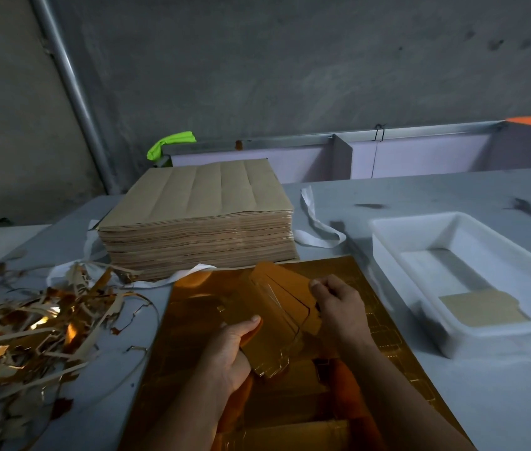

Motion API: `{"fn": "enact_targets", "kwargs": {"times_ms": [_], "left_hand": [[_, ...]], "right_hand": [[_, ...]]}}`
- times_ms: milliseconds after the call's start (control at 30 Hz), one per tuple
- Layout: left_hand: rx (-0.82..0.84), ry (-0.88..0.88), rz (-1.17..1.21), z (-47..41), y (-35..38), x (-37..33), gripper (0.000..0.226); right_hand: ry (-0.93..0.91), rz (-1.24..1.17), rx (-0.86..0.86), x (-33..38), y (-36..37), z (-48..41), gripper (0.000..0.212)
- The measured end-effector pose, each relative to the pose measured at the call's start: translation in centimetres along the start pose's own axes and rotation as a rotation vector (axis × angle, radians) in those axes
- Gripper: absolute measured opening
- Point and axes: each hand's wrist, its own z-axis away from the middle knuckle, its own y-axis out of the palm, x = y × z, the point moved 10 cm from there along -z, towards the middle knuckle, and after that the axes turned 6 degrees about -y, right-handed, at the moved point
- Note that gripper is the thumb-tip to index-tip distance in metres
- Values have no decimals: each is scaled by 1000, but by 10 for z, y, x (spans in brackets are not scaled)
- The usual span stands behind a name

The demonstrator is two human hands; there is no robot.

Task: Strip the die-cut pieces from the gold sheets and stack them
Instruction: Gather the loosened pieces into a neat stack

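A shiny gold sheet (371, 307) with die-cut outlines lies flat on the grey table in front of me. Above it I hold a small fan of stripped gold pieces (277, 307). My left hand (234, 349) grips the fan from below, thumb on top. My right hand (338, 304) pinches the pieces at their upper right edge. One brown-backed piece (482, 309) lies in the white tray (394, 236) to the right.
A tall stack of brown-backed sheets (199, 219) stands behind the gold sheet, with white strapping (316, 222) loose around it. A heap of gold and brown offcut strips (30, 320) covers the table's left side. A grey wall rises behind.
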Motion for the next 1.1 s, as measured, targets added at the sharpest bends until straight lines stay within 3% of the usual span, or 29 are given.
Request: {"fn": "enact_targets", "kwargs": {"times_ms": [367,500,667,767,900,1100], "left_hand": [[18,6,-20,2,0,-1,85],[32,-3,4,2,2,-1,80],[32,-10,4,2,2,0,75],[12,-17,28,3,2,1,70],[18,-28,60,2,3,2,70],[167,-14,187,3,13,2,55]], "right_hand": [[100,-161,-185,-10,-30,-5,18],[157,-272,-168,-16,-32,-5,7],[133,-277,-161,-11,-39,-10,34],[156,-273,-201,-8,-47,-12,33],[133,-345,-138,5,-43,-15,10],[149,-318,26,23,-23,-16,18]]}}
